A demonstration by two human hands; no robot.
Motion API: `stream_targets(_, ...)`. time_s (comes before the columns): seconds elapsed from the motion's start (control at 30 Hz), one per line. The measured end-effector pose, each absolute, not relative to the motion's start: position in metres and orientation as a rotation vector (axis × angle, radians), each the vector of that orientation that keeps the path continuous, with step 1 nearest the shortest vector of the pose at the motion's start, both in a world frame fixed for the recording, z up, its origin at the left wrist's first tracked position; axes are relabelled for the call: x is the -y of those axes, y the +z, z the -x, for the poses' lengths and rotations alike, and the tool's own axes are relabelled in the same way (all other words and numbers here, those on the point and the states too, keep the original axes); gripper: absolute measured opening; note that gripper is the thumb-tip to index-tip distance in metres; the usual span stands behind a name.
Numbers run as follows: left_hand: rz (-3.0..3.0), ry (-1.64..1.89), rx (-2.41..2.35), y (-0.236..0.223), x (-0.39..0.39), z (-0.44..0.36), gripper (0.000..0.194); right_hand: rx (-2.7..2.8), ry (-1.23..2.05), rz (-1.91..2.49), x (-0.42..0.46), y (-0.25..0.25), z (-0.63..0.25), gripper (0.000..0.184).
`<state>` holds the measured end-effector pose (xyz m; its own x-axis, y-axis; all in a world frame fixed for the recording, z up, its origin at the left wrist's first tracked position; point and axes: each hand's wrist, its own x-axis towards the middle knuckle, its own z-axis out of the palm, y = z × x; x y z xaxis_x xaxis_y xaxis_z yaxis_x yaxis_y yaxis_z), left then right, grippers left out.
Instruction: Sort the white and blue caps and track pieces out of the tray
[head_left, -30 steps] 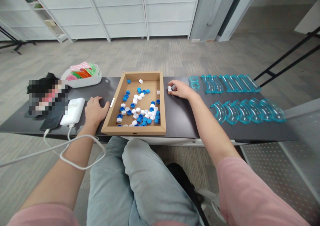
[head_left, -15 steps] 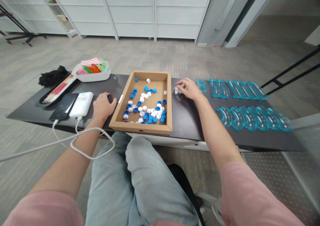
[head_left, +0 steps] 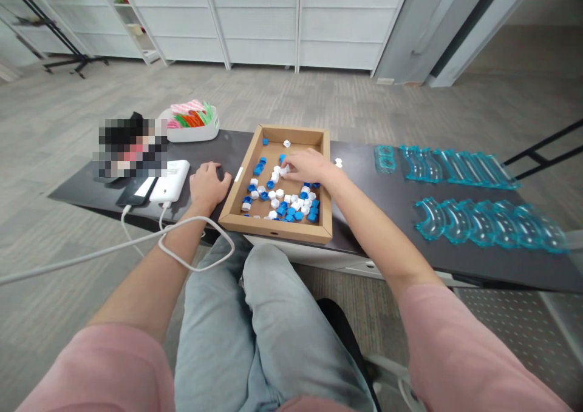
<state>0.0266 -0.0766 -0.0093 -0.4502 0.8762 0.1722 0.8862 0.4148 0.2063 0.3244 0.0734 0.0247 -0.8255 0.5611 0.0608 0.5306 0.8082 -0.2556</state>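
My right hand (head_left: 306, 166) reaches into a shallow cardboard box (head_left: 276, 233), its fingertips closed at a small white hexagonal piece (head_left: 285, 171). The fingers partly hide that piece and some others around it. Several white and blue hexagonal pieces lie scattered in the box, with a denser cluster near its front right corner. On the table to the right of the box lies a small group of white pieces (head_left: 338, 162). My left hand (head_left: 208, 184) rests on the table just left of the box, thumb apart from loosely bent fingers, holding nothing.
On the dark table (head_left: 359, 187), rows of clear teal plastic parts (head_left: 469, 221) lie at the right. At the left are a white power bank (head_left: 170, 181), a dark phone (head_left: 136, 192) and a white basket (head_left: 194, 134) of colourful items. A white cable (head_left: 113, 253) loops across my left forearm.
My right hand has moved left from the white pieces on the table into the box. My left hand stays beside the box. The whole view has shifted slightly.
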Motion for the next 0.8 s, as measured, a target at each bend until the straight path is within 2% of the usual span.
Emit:
stream_targets(0.17, 1.611, -0.403, 2.633, -0.004, 0.079, -0.032, 0.061, 2.908, 0.428, 0.833, -0.073, 0.023, -0.305, 0.015)
stream_targets(0.33, 1.605, -0.392, 2.638, -0.004, 0.078, -0.032, 0.062, 2.396, 0.687, 0.773, -0.085, 0.018, -0.38, 0.02)
stream_targets(0.43, 1.604, -0.379, 2.636, -0.006, 0.077, -0.031, 0.063, 2.102, 0.596, 0.923, -0.097, 0.009, -0.439, 0.026)
stream_targets(0.53, 1.607, -0.356, 2.635, -0.007, 0.076, -0.029, 0.064, 1.946, 0.506, 1.105, -0.107, -0.005, -0.479, 0.017)
stream_targets(0.63, 1.619, -0.337, 2.641, -0.007, 0.077, -0.029, 0.064, 1.916, 0.558, 1.238, -0.113, -0.016, -0.493, 0.01)
stream_targets(0.8, 1.597, -0.351, 2.675, -0.005, 0.077, -0.03, 0.058, 1.982, 0.626, 1.366, -0.114, -0.025, -0.491, 0.02)
